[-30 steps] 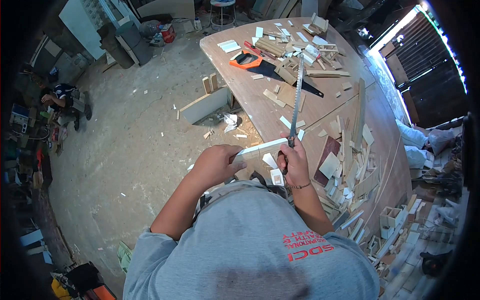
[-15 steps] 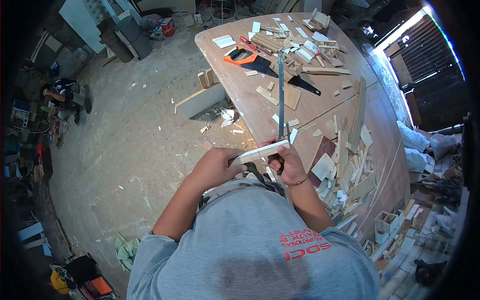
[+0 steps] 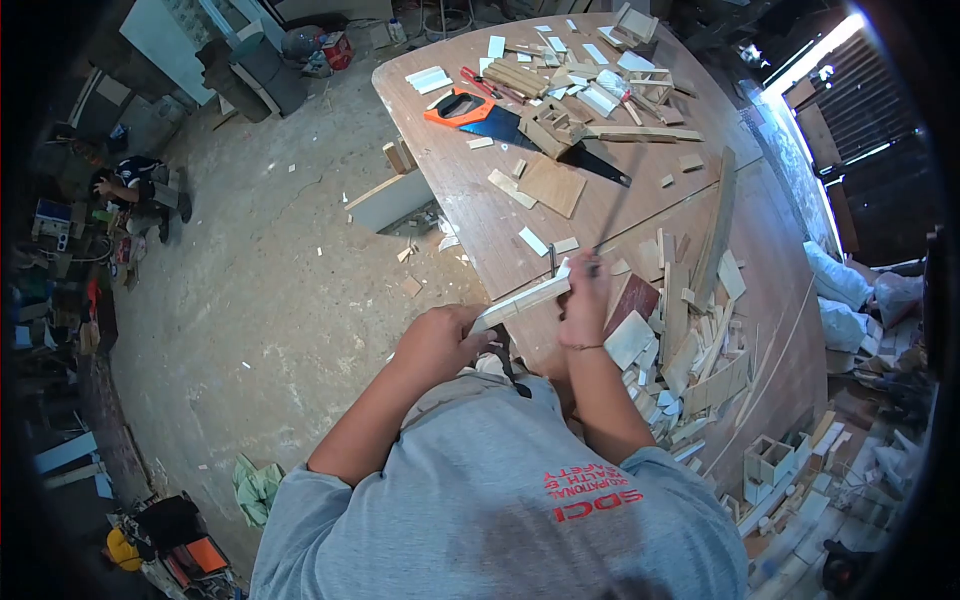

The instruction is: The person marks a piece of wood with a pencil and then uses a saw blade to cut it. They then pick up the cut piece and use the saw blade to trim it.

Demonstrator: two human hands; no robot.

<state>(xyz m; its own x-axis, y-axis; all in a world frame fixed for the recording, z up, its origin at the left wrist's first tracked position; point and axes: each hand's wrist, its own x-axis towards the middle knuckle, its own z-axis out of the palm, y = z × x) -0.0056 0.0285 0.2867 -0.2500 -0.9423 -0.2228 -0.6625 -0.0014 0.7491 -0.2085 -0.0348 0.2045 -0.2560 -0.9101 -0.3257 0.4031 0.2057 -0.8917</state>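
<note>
A pale wooden strip slants across in front of my torso, over the table's near corner. Closed around its lower end is my left hand. My right hand, partly blurred, is at the strip's upper end, its fingers wrapped around a long thin dark tool. Motion smears that tool, which points up and away over the table, and its exact kind does not show. A small dark upright piece stands just behind the strip.
On the wooden table lie an orange-handled handsaw, a small wooden frame and a square board. Offcuts are heaped at right. A person sits far left. White sacks stand at right.
My right hand has moved up and to the right with the dark tool, which now tilts rightward and looks blurred. My left hand still holds the wooden strip. The view has shifted slightly.
</note>
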